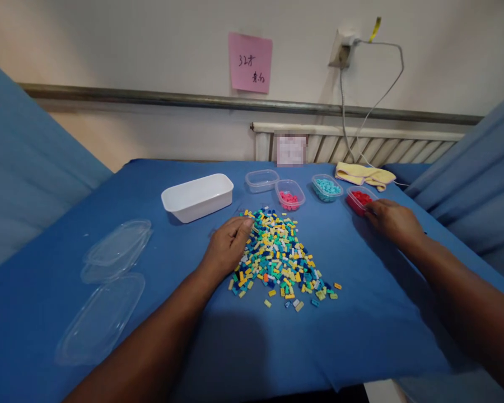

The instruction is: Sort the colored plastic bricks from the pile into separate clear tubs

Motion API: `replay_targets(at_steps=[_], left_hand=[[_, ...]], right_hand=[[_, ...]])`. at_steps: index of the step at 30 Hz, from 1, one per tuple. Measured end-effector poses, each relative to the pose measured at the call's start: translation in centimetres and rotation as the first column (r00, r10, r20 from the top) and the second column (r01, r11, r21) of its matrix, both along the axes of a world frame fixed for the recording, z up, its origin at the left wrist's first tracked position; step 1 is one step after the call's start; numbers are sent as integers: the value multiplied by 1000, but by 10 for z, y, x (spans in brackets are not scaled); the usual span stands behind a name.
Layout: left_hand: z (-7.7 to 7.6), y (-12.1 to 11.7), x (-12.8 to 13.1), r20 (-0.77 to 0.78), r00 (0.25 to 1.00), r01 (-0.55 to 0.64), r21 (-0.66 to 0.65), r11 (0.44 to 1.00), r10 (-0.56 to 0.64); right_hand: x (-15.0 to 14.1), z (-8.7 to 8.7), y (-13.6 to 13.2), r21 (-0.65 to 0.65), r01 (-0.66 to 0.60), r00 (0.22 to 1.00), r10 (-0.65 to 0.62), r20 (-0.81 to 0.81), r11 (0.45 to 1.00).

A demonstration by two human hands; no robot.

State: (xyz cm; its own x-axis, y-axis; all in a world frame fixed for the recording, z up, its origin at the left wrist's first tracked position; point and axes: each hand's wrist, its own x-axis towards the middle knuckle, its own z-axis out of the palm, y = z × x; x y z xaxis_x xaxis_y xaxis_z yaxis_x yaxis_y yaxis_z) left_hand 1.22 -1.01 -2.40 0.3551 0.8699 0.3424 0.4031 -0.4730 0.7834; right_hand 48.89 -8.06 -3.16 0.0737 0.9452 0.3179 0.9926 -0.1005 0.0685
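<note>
A loose heap of small toy building bricks point(277, 252) in yellow, green, white and blue lies mid-table. At its left edge rests my left hand point(230, 243), fingers curled together with the thumb against them; anything in them is hidden. My right hand point(392, 221) is closed at the right rim of a small clear plastic container of red bricks point(361, 197), its fingertips partly hidden. Beside it stands a container of light-blue bricks point(326, 187). Farther left are a container of pink bricks point(289, 196) and another clear container point(262, 181) with no bricks visible.
A white rectangular tub point(198, 197) stands behind my left hand. Several clear lids point(103, 319) lie at the left. A folded yellow cloth point(365, 174) sits at the back right. Blue curtains point(479, 162) flank the table; a cable point(380, 101) hangs from the wall socket.
</note>
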Motion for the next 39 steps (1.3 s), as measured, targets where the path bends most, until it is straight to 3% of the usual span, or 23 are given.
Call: replay_targets(at_steps=[6,11,16,21,24,28,39], left_hand=[[1,6,-4,98,986,-126,-83,989,134],[-3,13,-3,200,949,-200,-211,957,243],[-5,13,0,178,960,-176,-208,962,215],[-6,13,-4,126,975,-159,-167,973,181],[-6,14,-5,124,975,-164,-168,972,186],[-5,15,-5,106,980,-147,-178,973,167],[0,11,-2,75,983,-152,-170,974,167]], right_hand=[[-3,6,58,37,10,1000,-9,-18,999],[-19,19,51,110,-29,997,37,-64,993],[-72,27,43,183,-159,973,185,-138,970],[-136,15,59,131,-386,874,408,-263,913],[-157,6,68,111,-415,852,428,-301,903],[-157,-1,75,143,-376,857,402,-321,916],[-121,-10,78,206,-251,876,313,-368,946]])
